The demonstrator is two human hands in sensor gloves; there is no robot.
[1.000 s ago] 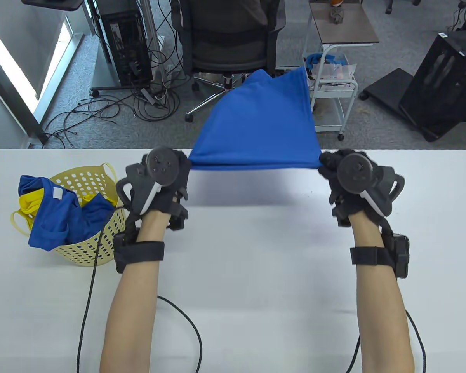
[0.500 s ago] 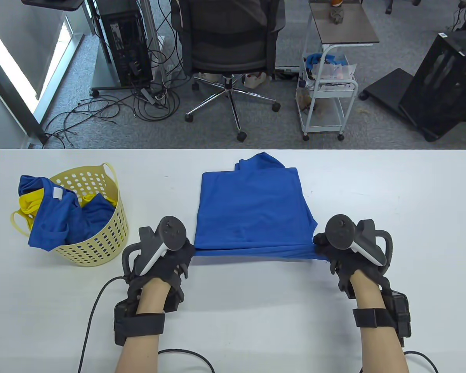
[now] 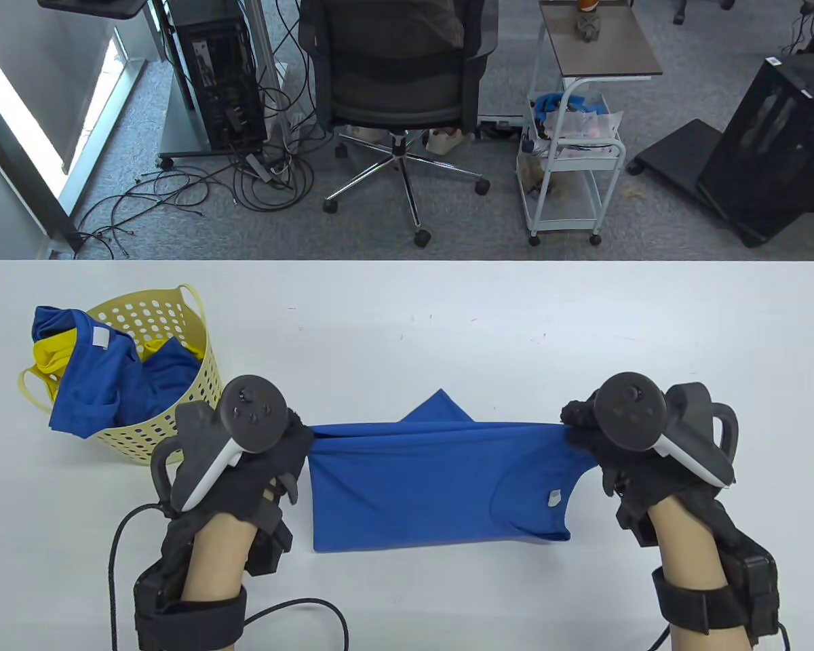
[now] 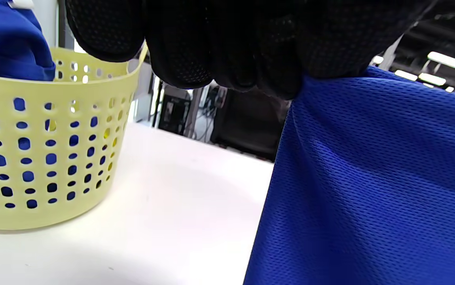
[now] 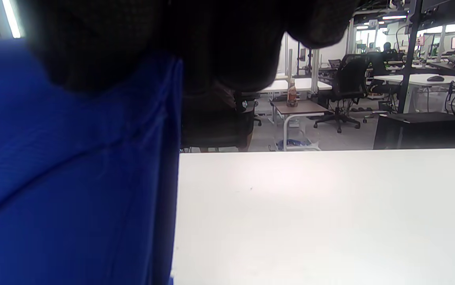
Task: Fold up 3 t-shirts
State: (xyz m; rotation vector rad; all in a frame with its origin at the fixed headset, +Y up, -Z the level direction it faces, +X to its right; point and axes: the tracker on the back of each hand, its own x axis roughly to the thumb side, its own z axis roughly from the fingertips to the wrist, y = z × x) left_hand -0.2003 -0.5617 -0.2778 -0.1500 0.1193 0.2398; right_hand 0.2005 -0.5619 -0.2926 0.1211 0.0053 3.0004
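A blue t-shirt (image 3: 434, 488) hangs stretched between my two hands above the near part of the white table (image 3: 448, 325). Its collar and white label (image 3: 551, 499) face me at the lower right. My left hand (image 3: 292, 441) grips the shirt's upper left corner. My right hand (image 3: 576, 430) grips the upper right corner. In the left wrist view the gloved fingers (image 4: 227, 51) bunch the blue mesh cloth (image 4: 370, 178). In the right wrist view the blue shirt (image 5: 73, 178) fills the left half under the dark glove (image 5: 164, 39).
A yellow perforated basket (image 3: 156, 380) at the table's left holds more blue and yellow shirts (image 3: 95, 380). It shows close by the basket wall (image 4: 45, 150) in the left wrist view. Beyond the far edge stand an office chair (image 3: 397, 68) and a white cart (image 3: 576, 149).
The shirt was flung out past the far edge, then laid on the table. Both hands have drawn back toward me and lifted it, so it now hangs between them with the collar facing me.
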